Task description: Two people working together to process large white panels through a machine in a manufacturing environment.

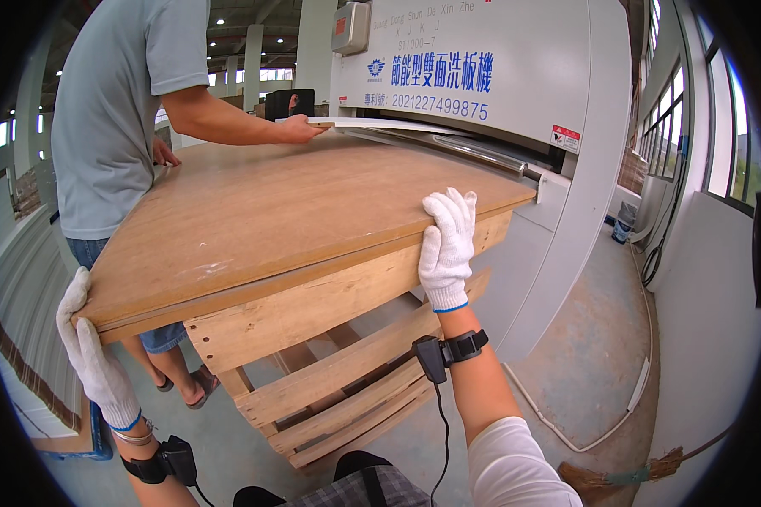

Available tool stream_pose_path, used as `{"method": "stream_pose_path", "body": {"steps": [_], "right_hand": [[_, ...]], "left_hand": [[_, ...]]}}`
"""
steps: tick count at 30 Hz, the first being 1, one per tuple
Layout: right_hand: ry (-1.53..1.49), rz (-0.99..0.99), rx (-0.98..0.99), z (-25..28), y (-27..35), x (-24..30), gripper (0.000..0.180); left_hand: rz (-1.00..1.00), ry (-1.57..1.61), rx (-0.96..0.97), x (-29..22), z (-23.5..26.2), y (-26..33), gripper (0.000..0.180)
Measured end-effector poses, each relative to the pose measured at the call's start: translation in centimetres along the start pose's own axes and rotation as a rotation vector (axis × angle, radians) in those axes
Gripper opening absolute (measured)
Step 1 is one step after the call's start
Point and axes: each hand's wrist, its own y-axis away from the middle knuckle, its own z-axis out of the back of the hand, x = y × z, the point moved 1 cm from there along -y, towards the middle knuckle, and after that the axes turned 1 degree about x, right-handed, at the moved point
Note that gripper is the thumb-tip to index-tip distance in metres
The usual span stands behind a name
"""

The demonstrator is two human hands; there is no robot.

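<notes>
My left hand [89, 346], in a white knit glove, holds the near left corner of a large brown wooden board [304, 182], with the corner between fingers and thumb. Farther right, my right hand [448, 245], gloved alike, rests at the board's near edge, its fingers stretched out over the top face. The board lies flat on what looks like a second board of the same kind, above a wooden pallet-like stand [330, 372]. At the far side a co-worker's bare hand [300, 130] holds the end of a thin white panel [372, 123] at the machine's slot.
A big white machine [516, 51] with a metal roller [490, 154] stands beyond the board. The co-worker [118, 127] is at the left side. Stacked white sheets [34, 313] lie at far left. On the right floor are a white pipe [558, 431] and a broom [617, 477].
</notes>
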Motion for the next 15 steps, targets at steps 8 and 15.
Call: {"method": "stream_pose_path", "body": {"steps": [8, 15], "right_hand": [[0.010, 0.004, 0.004, 0.01, -0.01, -0.06, 0.026], [0.002, 0.002, -0.003, -0.03, -0.03, 0.02, 0.026]], "left_hand": [[0.008, 0.019, 0.000, 0.00, 0.07, 0.03, 0.038], [0.003, 0.034, 0.007, -0.02, 0.09, 0.02, 0.036]]}}
